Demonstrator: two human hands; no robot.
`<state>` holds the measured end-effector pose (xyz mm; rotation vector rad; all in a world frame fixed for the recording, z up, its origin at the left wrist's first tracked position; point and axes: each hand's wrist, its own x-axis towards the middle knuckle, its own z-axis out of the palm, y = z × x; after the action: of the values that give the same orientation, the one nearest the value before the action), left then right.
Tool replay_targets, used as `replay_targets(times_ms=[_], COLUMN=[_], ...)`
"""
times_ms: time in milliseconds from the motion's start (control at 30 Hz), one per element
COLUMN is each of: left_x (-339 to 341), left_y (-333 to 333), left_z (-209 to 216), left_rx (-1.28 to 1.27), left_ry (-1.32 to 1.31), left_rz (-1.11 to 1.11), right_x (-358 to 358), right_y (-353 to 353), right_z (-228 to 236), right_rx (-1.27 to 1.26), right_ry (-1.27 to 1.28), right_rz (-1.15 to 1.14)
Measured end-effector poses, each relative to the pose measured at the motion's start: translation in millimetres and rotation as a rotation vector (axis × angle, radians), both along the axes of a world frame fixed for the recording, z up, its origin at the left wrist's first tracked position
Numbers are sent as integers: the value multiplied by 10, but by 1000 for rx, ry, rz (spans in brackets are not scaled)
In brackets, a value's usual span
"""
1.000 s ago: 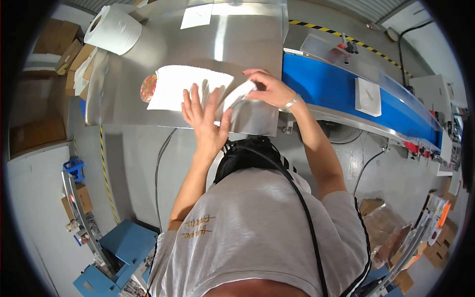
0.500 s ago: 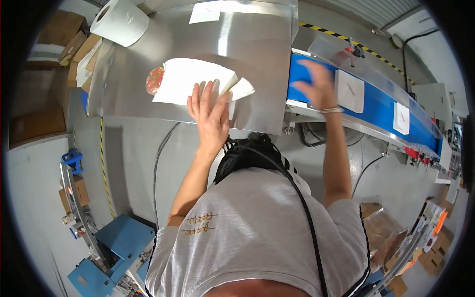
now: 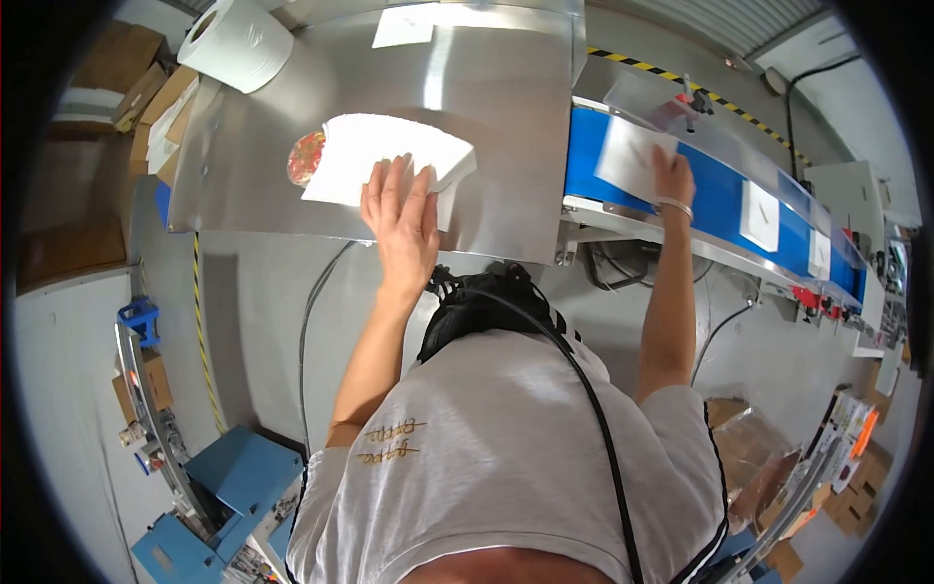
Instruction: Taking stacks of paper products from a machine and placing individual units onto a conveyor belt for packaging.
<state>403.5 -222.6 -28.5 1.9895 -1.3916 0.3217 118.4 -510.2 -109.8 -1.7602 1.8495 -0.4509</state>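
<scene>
My left hand (image 3: pixel 397 209) lies with its fingers stretched out over the near side of a fanned stack of white paper-like sheets (image 3: pixel 375 146) on the steel table. A round red-patterned piece (image 3: pixel 305 159) shows at the stack's left end, partly covered by it. Over the near end of the blue conveyor belt (image 3: pixel 587 156), my right hand (image 3: pixel 673 180) grips the right edge of a thin white square sheet (image 3: pixel 628 161). This sheet is slightly blurred. Farther along the belt lie another white square (image 3: pixel 760 216) and a third one (image 3: pixel 819 255), each with a small dark mark.
A large white roll (image 3: pixel 238 47) stands at the steel table's (image 3: pixel 506 107) far left corner. One white sheet (image 3: pixel 405 26) lies at the far edge. A clear guard (image 3: pixel 715 141) with a red-and-black clamp (image 3: pixel 693 103) runs along the belt's far side. Cardboard boxes (image 3: pixel 161 117) are at left.
The sheet jutting from the stack's right end is gone from there. My right hand, empty-looking and blurred before, now grips a white square over the belt. The belt's squares have shifted right.
</scene>
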Motion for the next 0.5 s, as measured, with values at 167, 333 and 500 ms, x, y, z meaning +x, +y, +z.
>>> replay_targets(times_ms=[167, 333, 500], left_x=[-17, 11, 70], left_y=[42, 17, 30], left_z=[12, 32, 86], left_rx=[-2, 32, 19], left_ry=[0, -15, 91], left_rz=[5, -65, 32], right_x=[425, 1514, 1416], right_y=[495, 1101, 999], right_z=[511, 695, 453], right_rx=[-500, -104, 383], right_ry=[9, -480, -788], right_rz=[578, 1092, 832])
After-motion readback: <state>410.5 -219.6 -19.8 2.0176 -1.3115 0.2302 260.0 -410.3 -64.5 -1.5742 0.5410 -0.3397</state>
